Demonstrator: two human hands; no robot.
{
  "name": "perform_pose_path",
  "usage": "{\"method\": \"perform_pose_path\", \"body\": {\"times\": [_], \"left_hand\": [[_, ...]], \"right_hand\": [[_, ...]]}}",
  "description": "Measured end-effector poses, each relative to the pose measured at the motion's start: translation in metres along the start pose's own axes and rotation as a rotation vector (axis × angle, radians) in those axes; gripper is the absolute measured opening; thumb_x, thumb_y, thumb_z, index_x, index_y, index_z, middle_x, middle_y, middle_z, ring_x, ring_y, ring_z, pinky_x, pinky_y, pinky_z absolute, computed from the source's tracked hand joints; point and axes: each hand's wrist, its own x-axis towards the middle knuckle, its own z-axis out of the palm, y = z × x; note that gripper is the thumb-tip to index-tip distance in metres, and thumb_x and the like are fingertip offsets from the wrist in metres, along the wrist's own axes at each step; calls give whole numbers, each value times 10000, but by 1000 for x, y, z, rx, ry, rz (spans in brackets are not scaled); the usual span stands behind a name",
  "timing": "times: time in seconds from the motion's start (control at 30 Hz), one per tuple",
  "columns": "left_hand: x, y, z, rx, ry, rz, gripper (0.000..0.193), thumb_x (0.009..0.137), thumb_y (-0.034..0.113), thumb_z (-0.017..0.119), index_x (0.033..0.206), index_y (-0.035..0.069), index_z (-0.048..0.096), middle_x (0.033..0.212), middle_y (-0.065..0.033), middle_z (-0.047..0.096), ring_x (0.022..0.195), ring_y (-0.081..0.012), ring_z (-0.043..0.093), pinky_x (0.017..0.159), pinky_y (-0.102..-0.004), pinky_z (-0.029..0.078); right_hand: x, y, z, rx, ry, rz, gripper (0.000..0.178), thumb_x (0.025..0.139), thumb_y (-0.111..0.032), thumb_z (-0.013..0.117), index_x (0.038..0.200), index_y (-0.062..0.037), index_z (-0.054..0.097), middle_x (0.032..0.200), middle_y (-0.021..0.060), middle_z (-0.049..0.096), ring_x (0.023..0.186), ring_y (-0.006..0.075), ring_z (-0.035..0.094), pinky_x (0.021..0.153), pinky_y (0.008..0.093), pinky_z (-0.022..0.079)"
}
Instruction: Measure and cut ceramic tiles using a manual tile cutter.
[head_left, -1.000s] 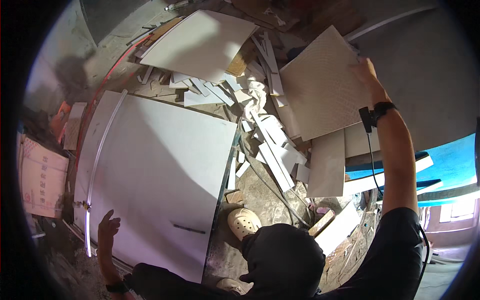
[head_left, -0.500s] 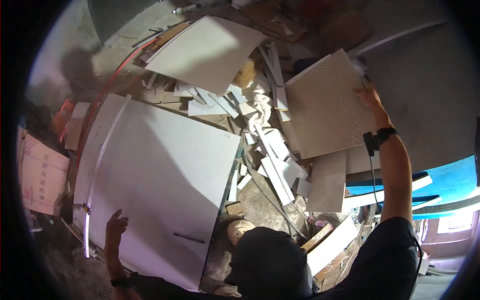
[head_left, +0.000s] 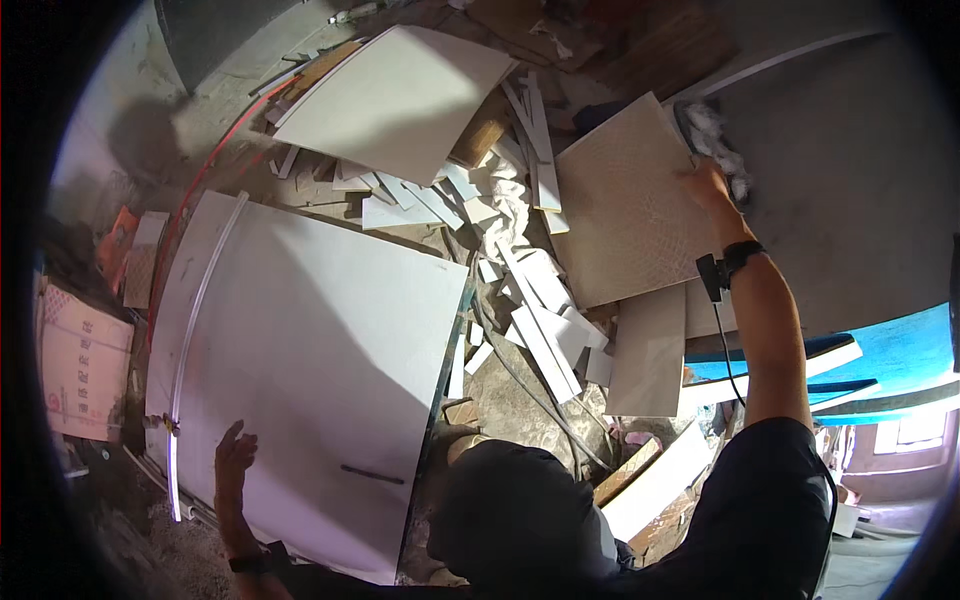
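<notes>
My right hand (head_left: 710, 185), arm stretched forward, grips the right edge of a thin beige tile (head_left: 625, 205) with a faint raised pattern. The tile stands tilted over a plain grey slab (head_left: 648, 355). Just behind the hand lies a crumpled pale cloth or plastic (head_left: 715, 140). On the left, my left hand (head_left: 235, 455) hovers over a large white slab (head_left: 340, 340), fingers apart and holding nothing. A long metal rail (head_left: 207, 290) runs along that slab's left side. A short dark bar (head_left: 372, 475) lies on its near part.
White offcut strips (head_left: 545, 340) and a twisted cloth (head_left: 505, 205) litter the middle floor. Another pale slab (head_left: 400, 100) lies at the far left. A cable (head_left: 520, 370) crosses the floor. Blue sheeting (head_left: 900, 350) is at right; a cardboard box (head_left: 88, 365) stands at left.
My right hand and the patterned tile have shifted left, uncovering more of the crumpled material behind them. The whole view has moved slightly; my left hand stays over the white slab.
</notes>
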Motion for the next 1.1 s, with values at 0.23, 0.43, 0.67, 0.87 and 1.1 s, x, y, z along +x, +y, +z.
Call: {"method": "perform_pose_path", "body": {"times": [0.23, 0.43, 0.67, 0.87, 1.1], "left_hand": [[29, -32, 10, -83, -9, -17, 564, 917, 232, 649, 1410, 15, 484, 1012, -69, 669, 848, -110, 618, 719, -237, 490], [38, -76, 64, 631, 219, 187, 693, 910, 281, 659, 1491, 41, 370, 1422, -307, 457, 1370, -420, 394, 1116, -467, 355], [21, -110, 126, 870, 262, 159, 816, 869, 380, 684, 1520, 70, 303, 1538, -333, 240, 1417, -492, 267, 1106, -565, 327], [14, -103, 127, 841, 253, 125, 792, 875, 385, 667, 1517, 85, 314, 1541, -349, 218, 1422, -497, 256, 1095, -573, 330], [12, -99, 125, 764, 257, 154, 787, 842, 275, 723, 1501, 83, 339, 1519, -356, 265, 1411, -493, 286, 1119, -530, 329]], "right_hand": [[9, -3, 17, -146, 37, -36, 521, 739, -390, 757, 1064, 13, 687, 964, 207, 715, 883, 307, 707, 771, 433, 535], [-2, -31, 14, -552, 178, -293, 591, 801, -385, 729, 1250, -35, 569, 1173, 207, 641, 1072, 321, 645, 901, 437, 524], [-37, -166, 165, 368, -142, -630, 294, 887, -365, 656, 882, -79, 725, 1017, 161, 695, 899, 325, 683, 789, 403, 533], [-23, -292, 355, 1233, -526, 322, 345, 930, -340, 687, 1041, -15, 659, 846, 94, 702, 623, 184, 656, 529, 253, 534], [-26, -307, 357, 1388, -456, 396, 270, 910, -188, 712, 968, 58, 619, 753, 148, 683, 551, 210, 646, 449, 297, 528]]}}
